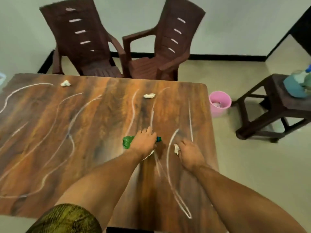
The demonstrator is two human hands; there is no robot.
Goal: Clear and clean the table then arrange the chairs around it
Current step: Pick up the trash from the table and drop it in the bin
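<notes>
While both arms reach over the near right part of the table [84, 132], the head view gives the only look at this moment.

Left hand [144, 142]: laid over a crushed green bottle [127, 142] that lies on its side on the tabletop. Fingers curl down round its neck end and the cap pokes out past the knuckles. Reads as a grip for lifting it off. A white edge shows under that wrist; cannot tell what it is.

Right hand [190, 153]: just beside the left, near the table's right edge, fingers closed on a crumpled paper wad [176, 149].

Two more wads remain, both well apart from the hands: far wad [65, 83] near the back left edge, middle wad [149, 96] further right. White chalk-like lines [133, 106] curve across the whole top, unwiped.

Judgement: clearing stage, litter first, one item per hand so both can go in one trip. Wiping and chairs not yet begun.

Pink bin [219, 105] stands on the floor just off the table's right edge with something pale inside; likely drop point.

Left-side chair [80, 39] and right-side chair [161, 61] sit at the far edge, angled toward each other, armrests nearly touching.

Stool [276, 106] to the right carries a blue bundle [293, 89], possibly cleaning kit; too blurred to say.
</notes>
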